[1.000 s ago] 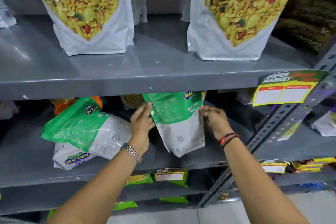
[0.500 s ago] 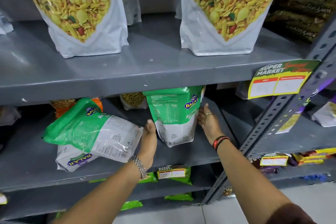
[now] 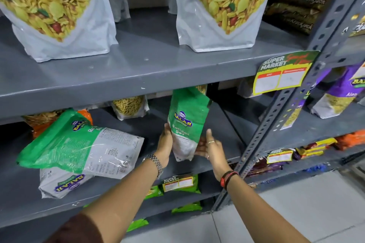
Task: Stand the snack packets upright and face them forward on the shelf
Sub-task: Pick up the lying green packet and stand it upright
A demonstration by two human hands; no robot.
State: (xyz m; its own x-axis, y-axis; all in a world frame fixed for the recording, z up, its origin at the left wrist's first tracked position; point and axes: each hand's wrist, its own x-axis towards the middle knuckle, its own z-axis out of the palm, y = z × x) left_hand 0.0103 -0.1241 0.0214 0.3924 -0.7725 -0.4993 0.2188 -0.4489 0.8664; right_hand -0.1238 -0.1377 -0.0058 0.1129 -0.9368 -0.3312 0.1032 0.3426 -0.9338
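A green and white Balaji snack packet (image 3: 186, 122) stands nearly upright on the middle grey shelf (image 3: 223, 124), turned edge-on so its narrow side faces me. My left hand (image 3: 165, 145) presses flat on its left side. My right hand (image 3: 210, 147) cups its lower right side with fingers spread. Two more green and white packets lie flat to the left: the top one (image 3: 79, 142) leans over the lower one (image 3: 59, 181).
Two large white bags of mixed snacks (image 3: 221, 6) stand on the upper shelf (image 3: 138, 69). A yellow price tag (image 3: 282, 74) hangs off its edge. A perforated steel upright (image 3: 276, 116) runs at the right. Small sev packets (image 3: 129, 106) sit at the shelf's back.
The packet has been turned from showing its back panel to edge-on, with the logo side coming round. My left hand slid down to its lower left; my right hand dropped to its lower right.
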